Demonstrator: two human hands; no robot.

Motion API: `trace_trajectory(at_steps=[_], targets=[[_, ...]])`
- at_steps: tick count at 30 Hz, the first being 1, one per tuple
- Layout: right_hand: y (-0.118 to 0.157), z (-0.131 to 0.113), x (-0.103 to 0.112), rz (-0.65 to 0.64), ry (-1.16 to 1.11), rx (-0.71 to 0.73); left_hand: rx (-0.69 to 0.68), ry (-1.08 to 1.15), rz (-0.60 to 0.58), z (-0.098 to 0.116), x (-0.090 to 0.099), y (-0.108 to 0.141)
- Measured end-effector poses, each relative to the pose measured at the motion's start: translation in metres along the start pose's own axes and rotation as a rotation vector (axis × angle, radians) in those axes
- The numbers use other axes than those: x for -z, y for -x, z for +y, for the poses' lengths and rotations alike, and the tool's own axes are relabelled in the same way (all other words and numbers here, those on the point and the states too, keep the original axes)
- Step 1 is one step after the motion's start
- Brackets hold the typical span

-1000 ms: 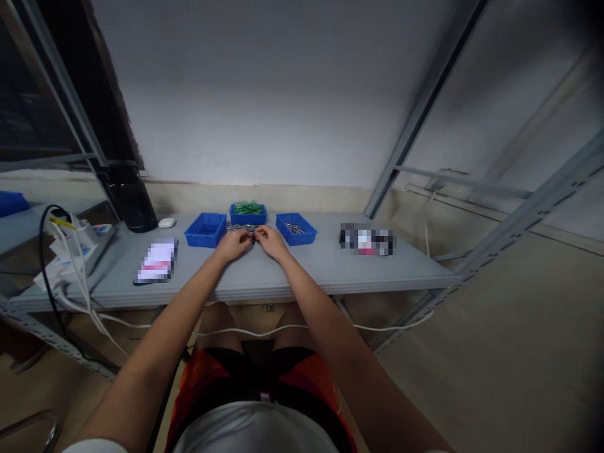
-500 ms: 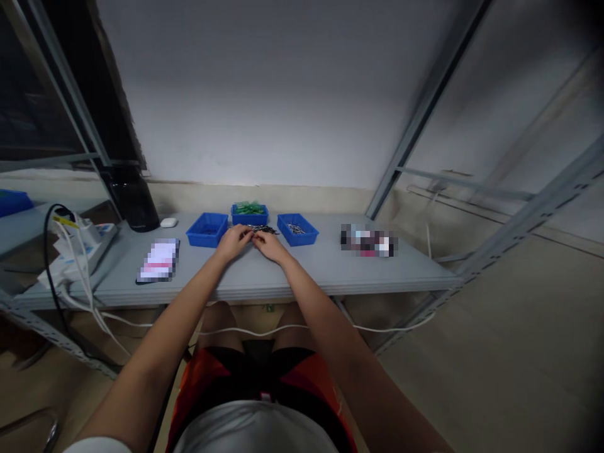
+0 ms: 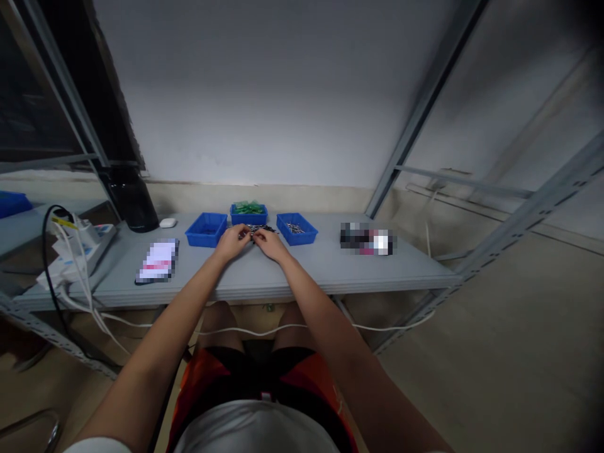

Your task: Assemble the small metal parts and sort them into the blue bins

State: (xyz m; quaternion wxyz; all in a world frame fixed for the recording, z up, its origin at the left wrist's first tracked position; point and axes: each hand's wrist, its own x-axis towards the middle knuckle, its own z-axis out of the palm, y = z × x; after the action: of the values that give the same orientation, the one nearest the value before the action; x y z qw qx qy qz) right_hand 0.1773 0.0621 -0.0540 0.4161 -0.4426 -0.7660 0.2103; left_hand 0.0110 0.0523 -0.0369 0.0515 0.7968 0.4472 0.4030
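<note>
My left hand and my right hand meet over the grey tabletop, fingers pinched close together. Whatever lies between their fingertips is too small to make out. Just beyond them is a loose pile of small dark and shiny pieces, partly hidden by the hands. A blue tray stands to the left of the pile. Behind it sits a blue tray with green pieces, and on the right a blue tray holds thin metallic pieces.
A phone, a white case, a black bottle and a power strip with cables are on the left. A blurred-out object lies on the right. Metal shelf posts frame the table, and a wall stands behind.
The fingers of both hands have shifted slightly at the edge of the pile, and a little more of the dark pieces shows. The trays stay in place.
</note>
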Motion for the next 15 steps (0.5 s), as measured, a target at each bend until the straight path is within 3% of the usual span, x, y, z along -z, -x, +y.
trace_trajectory(at_steps=[7, 15], targets=[[-0.0009, 0.0001, 0.0004, 0.069, -0.042, 0.002, 0.054, 0.0, -0.05, 0.0012, 0.0004, 0.0013], [0.001, -0.006, 0.0028, 0.052, 0.003, 0.004, 0.037, -0.033, -0.148, -0.0024, -0.0012, 0.0015]])
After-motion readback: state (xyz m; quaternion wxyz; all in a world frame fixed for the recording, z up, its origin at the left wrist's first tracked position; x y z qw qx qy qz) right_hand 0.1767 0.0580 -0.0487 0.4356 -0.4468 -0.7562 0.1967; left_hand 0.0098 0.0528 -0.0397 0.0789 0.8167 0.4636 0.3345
